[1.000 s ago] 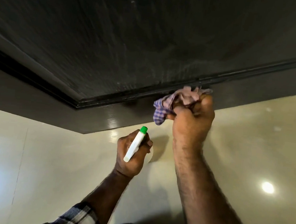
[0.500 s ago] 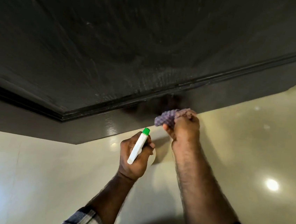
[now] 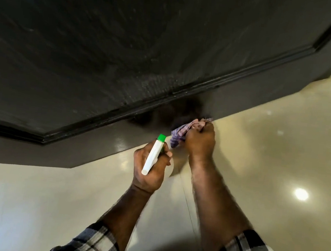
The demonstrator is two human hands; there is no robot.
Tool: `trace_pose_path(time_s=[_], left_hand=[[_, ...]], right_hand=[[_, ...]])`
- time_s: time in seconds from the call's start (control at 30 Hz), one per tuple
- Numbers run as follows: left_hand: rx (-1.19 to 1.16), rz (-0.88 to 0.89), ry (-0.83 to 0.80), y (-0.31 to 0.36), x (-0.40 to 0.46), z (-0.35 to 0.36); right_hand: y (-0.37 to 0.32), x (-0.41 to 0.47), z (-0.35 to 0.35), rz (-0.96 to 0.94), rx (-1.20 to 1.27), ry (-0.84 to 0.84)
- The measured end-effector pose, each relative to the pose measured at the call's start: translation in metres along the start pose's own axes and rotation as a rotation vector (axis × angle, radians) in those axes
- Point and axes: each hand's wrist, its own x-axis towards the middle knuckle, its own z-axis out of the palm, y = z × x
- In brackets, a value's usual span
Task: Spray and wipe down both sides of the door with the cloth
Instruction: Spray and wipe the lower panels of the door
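Door (image 3: pixel 127 49) fills the view from 9 through 12 to 2 o'clock, dark panel face, bottom rail running roughly 8-to-2 across the view. Glossy floor (image 3: pixel 271 136) below it, 3 to 8. Right hand (image 3: pixel 198 141) is nearer, fist bunched round the cloth (image 3: pixel 180 132), pressing it on the rail's lower edge at its 11 o'clock. Left hand (image 3: pixel 150 169) grips the spray bottle (image 3: pixel 154 155), green tip aimed at 1, just short of the door. Judgement: next wipe should track along the rail axis.
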Motion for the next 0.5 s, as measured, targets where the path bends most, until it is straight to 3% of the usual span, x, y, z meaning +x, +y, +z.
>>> trace_pose_path(time_s=[0.07,0.1,0.17,0.27,0.33,0.4,0.5], left_hand=[[0.017,0.003,-0.01,0.001,0.001,0.0],[0.019,0.013,-0.018,0.001,0.003,0.0],[0.025,0.042,-0.039,-0.001,0.006,-0.001],[0.026,0.043,-0.044,0.001,0.006,0.003],[0.018,0.025,-0.047,0.001,0.006,0.006],[0.029,0.011,-0.038,0.001,0.008,0.012],[-0.001,-0.048,-0.032,0.003,0.011,0.022]], right_hand=[[-0.03,-0.007,-0.006,0.188,0.292,-0.098],[-0.049,-0.018,-0.009,0.176,0.41,-0.107],[-0.079,-0.045,-0.012,-0.12,0.491,0.017],[-0.084,-0.05,-0.013,-0.693,0.374,0.147],[-0.058,-0.034,-0.011,-0.822,0.202,0.2],[-0.024,-0.02,-0.012,-0.712,0.07,0.164],[0.004,0.006,-0.019,-0.263,-0.017,0.125]])
